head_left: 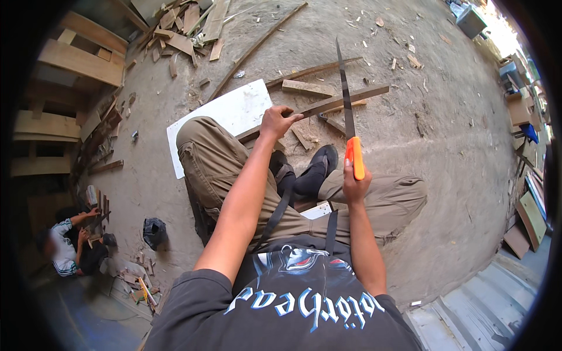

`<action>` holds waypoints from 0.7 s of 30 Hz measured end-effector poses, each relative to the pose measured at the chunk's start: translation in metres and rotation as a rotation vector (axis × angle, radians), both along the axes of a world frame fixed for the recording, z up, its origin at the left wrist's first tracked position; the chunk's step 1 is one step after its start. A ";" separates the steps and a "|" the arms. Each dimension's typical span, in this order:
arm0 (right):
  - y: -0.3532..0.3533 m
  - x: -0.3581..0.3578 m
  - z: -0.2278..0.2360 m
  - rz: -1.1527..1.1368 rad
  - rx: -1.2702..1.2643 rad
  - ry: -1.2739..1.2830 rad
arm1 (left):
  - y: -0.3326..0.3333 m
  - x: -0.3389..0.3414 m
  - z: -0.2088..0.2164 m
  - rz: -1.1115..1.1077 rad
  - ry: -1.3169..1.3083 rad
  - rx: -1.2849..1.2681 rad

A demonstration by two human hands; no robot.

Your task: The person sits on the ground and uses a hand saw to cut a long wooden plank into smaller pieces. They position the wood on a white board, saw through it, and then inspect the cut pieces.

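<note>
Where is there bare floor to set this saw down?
Widest patch: the floor right of the saw, between the right knee and the boards at far right. A smaller one lies between the white panel and the black bag. It's crowded beyond the left hand, where offcuts lie around the wooden strip, and at upper left, around the scrap pile.

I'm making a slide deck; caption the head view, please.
Left hand holds a wooden strip; right hand grips an orange-handled saw.
</note>
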State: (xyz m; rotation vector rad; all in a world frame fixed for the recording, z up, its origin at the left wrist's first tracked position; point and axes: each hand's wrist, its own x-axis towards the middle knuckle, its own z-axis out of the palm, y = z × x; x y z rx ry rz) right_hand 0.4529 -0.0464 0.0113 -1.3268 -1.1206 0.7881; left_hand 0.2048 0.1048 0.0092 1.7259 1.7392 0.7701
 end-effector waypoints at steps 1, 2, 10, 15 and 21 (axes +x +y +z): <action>-0.001 -0.001 0.000 0.014 0.004 -0.004 | 0.001 0.000 0.001 -0.003 0.008 0.017; -0.002 -0.002 0.000 0.028 0.007 -0.009 | 0.010 -0.003 -0.008 0.020 0.071 0.099; -0.016 -0.027 0.019 0.164 -0.055 0.018 | 0.013 0.000 -0.022 0.252 0.273 0.098; -0.037 -0.036 0.053 0.275 -0.132 -0.005 | -0.010 0.013 -0.013 0.342 0.294 -0.059; -0.052 -0.055 0.090 0.339 -0.205 -0.042 | -0.015 0.015 -0.012 0.394 0.296 -0.084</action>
